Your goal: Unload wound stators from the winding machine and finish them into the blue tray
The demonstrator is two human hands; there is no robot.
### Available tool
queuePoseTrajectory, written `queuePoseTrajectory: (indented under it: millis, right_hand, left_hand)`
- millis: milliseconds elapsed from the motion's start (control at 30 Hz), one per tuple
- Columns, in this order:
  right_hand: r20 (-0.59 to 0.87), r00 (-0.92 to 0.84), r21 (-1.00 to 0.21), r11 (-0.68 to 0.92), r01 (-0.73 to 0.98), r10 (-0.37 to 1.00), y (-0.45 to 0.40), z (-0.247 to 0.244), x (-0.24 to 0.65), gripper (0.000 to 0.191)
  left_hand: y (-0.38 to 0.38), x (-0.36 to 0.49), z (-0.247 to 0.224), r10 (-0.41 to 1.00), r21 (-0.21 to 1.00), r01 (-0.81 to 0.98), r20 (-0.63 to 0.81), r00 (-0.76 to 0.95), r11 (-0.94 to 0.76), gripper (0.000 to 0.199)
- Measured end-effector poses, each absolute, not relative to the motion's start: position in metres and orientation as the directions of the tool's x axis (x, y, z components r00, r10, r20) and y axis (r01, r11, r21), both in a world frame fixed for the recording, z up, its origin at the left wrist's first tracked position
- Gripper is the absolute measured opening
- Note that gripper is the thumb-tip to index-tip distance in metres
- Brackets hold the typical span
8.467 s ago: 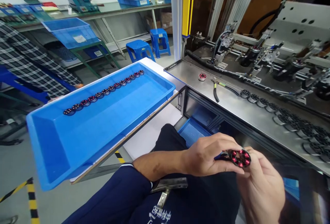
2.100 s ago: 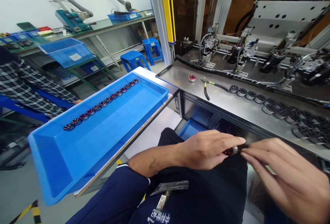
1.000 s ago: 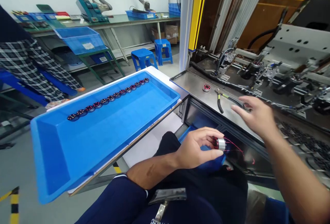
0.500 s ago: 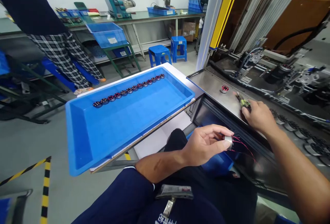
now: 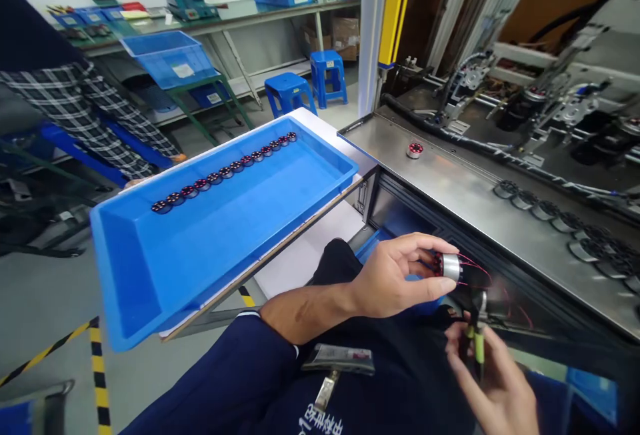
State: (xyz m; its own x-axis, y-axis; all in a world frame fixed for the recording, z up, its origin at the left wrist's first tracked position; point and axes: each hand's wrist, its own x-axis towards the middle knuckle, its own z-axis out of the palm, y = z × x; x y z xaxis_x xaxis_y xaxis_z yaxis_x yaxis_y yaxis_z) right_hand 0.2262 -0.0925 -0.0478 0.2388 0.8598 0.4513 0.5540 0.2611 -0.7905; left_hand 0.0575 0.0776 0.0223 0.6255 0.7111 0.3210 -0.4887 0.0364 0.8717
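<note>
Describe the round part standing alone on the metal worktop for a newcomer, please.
Find the metal worktop along the machine. Toward its left end, near the yellow post, sits a round part. Its red-marked top and solitary place distinguish it from the dark parts farther right.

Wearing white-edged navy sleeve (image 5: 220, 371), dark trousers (image 5: 339, 261); badge (image 5: 343, 359), silver clip (image 5: 326, 389), white lettering (image 5: 320, 420) showing toward 6 o'clock.

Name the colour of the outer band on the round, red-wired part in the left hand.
Silver metal band, clearest in the head view.
</note>
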Motion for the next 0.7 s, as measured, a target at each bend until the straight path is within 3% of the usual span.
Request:
queuePoseTrajectory:
  millis: [267, 700]
  right_hand:
    - [0.545, 0.149, -0.603, 0.263, 0.753, 0.825, -0.098, -0.045, 0.223, 0.063]
    - [0.587, 0.036, -0.606, 0.409, 0.682, 0.809, -0.086, -0.024, 0.222, 0.065]
  left_hand:
    - [0.065, 0.066, 0.027, 0.661, 0.887, -0.458, 0.315, 0.681, 0.05, 0.036]
    - [0.062, 0.063, 0.03, 0.674, 0.908, -0.419, 0.298, 0.676, 0.019, 0.035]
